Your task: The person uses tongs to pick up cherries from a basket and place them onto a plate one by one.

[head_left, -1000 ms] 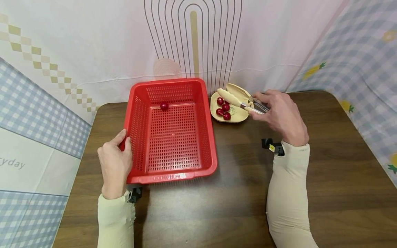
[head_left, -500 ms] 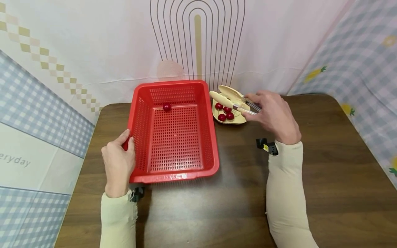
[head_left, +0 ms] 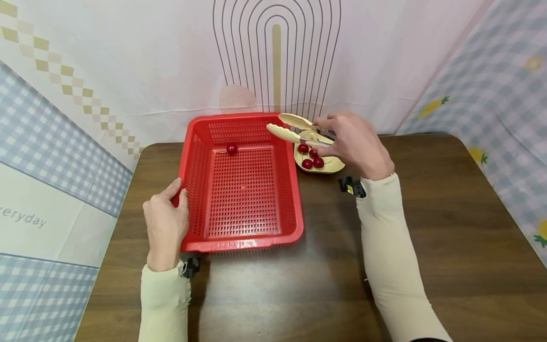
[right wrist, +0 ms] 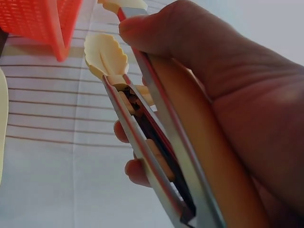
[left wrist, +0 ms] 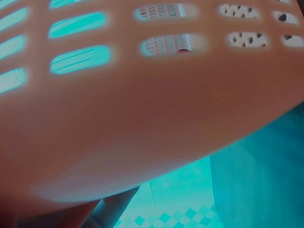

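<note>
A red perforated basket sits on the table, and my left hand grips its left rim. The basket's outer wall fills most of the left wrist view. One cherry lies inside near the back left. My right hand holds a pair of tongs with cream scalloped tips and metal arms. Its tips stand apart above the basket's back right corner, with nothing visible between them. Beneath the tongs, a pale yellow plate bears several cherries, partly hidden by tongs and hand.
The wooden table extends in front of the basket and to the right. A patterned cloth hangs close behind basket and plate. Checked cloth borders the right side.
My right hand has moved left with the tongs, from over the plate to the basket's back right corner. The left hand keeps its grip on the rim; the view has shifted slightly.
</note>
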Demonstrator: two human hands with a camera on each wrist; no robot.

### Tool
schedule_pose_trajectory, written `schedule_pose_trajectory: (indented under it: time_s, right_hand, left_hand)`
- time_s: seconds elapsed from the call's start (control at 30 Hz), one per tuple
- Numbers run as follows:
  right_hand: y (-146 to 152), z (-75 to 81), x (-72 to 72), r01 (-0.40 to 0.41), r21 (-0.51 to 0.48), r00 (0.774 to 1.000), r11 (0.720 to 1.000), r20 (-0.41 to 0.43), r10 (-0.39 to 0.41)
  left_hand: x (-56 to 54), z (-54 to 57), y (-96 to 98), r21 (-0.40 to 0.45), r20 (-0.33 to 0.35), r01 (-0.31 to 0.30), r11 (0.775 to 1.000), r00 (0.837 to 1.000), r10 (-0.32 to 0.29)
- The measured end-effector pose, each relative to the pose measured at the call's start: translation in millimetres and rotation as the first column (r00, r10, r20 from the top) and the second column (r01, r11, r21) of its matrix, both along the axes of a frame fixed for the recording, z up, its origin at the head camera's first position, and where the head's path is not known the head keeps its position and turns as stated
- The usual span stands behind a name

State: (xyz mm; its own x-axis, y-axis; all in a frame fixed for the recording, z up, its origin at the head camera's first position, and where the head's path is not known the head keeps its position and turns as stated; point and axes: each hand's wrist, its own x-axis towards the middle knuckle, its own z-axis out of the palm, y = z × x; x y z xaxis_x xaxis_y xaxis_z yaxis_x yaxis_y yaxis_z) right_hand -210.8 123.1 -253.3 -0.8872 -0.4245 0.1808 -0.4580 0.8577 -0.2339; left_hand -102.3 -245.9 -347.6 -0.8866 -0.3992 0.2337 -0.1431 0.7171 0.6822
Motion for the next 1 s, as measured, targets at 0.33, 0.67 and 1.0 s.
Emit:
schedule_pose_trajectory:
  time_s: [0.33,0.67,1.0]
  right_hand:
    - [-23.5,6.2,-16.0,-0.060,0.097,0.998,0.994,0.024,0.058]
    - [-46.8,5.2,-29.4,-0.183,0.146,0.982,0.972,-0.018,0.187]
    - [-68.5,3.2,-39.8,-0.197,0.238,0.980,0.951,0.083,0.182]
  left_hand:
    - [0.0,0.7,0.2,0.005,0.007,0.001,1.000,1.000,-0.001]
    - [-1.5,1.3,1.3,0.000,0.005,0.002,1.000,1.000,-0.002]
    - [-0.8,0.4,0.8,-0.001,0.003,0.000,1.000,1.000,0.000]
